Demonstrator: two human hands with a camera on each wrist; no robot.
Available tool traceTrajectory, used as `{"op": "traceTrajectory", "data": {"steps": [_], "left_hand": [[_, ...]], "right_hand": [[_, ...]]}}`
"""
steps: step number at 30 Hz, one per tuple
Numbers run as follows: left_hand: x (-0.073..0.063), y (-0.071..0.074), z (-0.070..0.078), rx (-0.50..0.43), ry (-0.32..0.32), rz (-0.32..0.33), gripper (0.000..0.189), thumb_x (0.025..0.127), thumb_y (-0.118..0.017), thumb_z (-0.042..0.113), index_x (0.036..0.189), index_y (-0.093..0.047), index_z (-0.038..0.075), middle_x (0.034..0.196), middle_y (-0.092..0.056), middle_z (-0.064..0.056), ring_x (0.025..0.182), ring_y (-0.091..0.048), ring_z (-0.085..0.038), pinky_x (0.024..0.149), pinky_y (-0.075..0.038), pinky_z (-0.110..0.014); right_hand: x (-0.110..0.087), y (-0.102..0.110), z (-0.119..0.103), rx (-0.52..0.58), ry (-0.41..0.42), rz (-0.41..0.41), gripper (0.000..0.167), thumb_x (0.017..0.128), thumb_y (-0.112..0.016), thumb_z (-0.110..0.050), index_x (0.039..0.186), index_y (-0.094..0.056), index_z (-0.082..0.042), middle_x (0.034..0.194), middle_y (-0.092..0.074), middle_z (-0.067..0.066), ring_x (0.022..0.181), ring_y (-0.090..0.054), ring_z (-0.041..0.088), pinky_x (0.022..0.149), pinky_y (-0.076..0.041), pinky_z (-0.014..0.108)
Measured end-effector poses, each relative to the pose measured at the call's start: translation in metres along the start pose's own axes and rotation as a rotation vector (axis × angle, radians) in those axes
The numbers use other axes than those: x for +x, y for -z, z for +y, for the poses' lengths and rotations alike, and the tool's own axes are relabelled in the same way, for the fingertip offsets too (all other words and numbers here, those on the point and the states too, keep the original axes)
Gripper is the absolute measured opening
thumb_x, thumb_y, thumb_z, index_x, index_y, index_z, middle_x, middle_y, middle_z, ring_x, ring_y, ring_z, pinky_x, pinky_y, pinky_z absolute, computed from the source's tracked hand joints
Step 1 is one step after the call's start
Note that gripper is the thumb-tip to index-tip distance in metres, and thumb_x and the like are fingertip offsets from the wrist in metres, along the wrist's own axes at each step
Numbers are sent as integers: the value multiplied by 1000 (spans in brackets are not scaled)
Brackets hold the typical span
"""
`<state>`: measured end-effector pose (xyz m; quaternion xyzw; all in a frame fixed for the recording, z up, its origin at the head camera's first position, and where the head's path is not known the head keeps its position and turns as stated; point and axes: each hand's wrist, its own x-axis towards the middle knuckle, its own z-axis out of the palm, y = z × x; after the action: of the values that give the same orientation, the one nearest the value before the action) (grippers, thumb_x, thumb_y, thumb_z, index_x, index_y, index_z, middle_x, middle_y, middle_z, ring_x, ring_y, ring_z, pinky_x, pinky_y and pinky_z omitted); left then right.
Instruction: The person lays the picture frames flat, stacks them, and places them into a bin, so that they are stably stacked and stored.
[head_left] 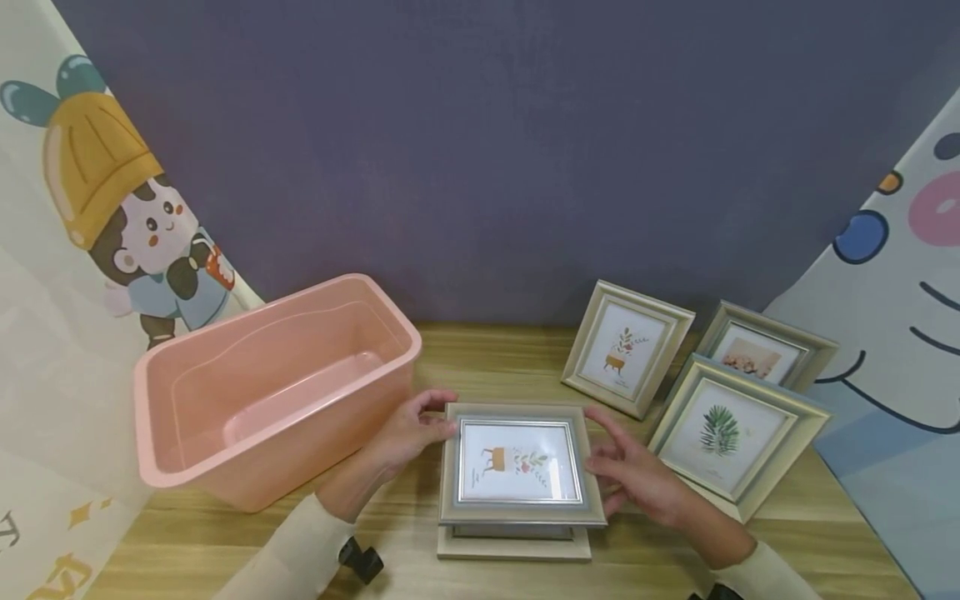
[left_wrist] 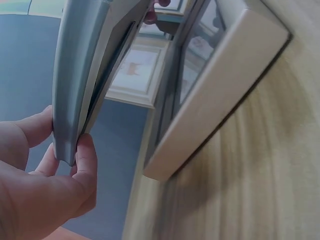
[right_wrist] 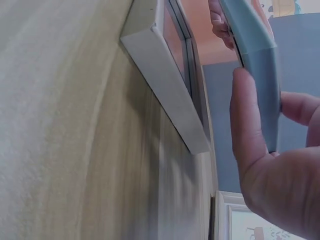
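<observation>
A silver-grey picture frame [head_left: 519,512] with a deer-and-flowers print faces up between both hands. My left hand [head_left: 408,433] pinches its left edge, and my right hand [head_left: 633,475] grips the right edge. In the left wrist view, thumb and fingers of the left hand [left_wrist: 55,175] hold opposite faces of the frame's border [left_wrist: 80,75]. The right wrist view shows the same hold by the right hand [right_wrist: 280,170]. Directly beneath, apart from the held one, a second picture frame [head_left: 513,547] lies flat on the wooden table, mostly hidden in the head view.
A pink plastic bin [head_left: 277,433] stands at the left. To the right, a deer-print frame [head_left: 628,348] leans upright against the dark wall [head_left: 510,167]. Beside it stand a leaf-print frame [head_left: 738,433] and, partly behind that, a frame with a brownish picture [head_left: 761,346].
</observation>
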<state>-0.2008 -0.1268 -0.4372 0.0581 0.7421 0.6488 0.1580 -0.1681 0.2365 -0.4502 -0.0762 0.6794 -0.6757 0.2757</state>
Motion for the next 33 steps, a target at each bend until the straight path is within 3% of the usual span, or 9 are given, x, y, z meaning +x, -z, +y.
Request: {"op": "traceTrajectory", "data": {"steps": [9, 22, 33], "left_hand": [[-7, -3, -15, 29, 60, -13, 52, 91, -73, 7, 139, -53, -1, 139, -51, -23, 105, -60, -24, 92, -55, -33], [-11, -10, -28, 135, 77, 29, 46, 88, -77, 8, 131, -61, 5, 127, -59, -18, 99, -61, -24, 81, -56, -33], [-9, -11, -27, 188, 65, 37, 44, 90, -75, 7, 131, -61, 5, 130, -56, -19, 108, -61, -28, 84, -56, -35]], "right_hand": [[-3, -15, 7, -140, -52, 82, 90, 96, -65, -11, 164, -6, -12, 105, -56, 15, 87, -63, 24, 57, -62, 45], [-7, -21, 11, -164, -85, 102, 92, 94, -67, -11, 164, -7, -11, 100, -55, 12, 83, -56, 21, 56, -61, 41], [-5, -21, 23, -165, -77, 100, 91, 95, -66, -12, 164, -7, -10, 107, -56, 17, 88, -60, 23, 59, -62, 45]]}}
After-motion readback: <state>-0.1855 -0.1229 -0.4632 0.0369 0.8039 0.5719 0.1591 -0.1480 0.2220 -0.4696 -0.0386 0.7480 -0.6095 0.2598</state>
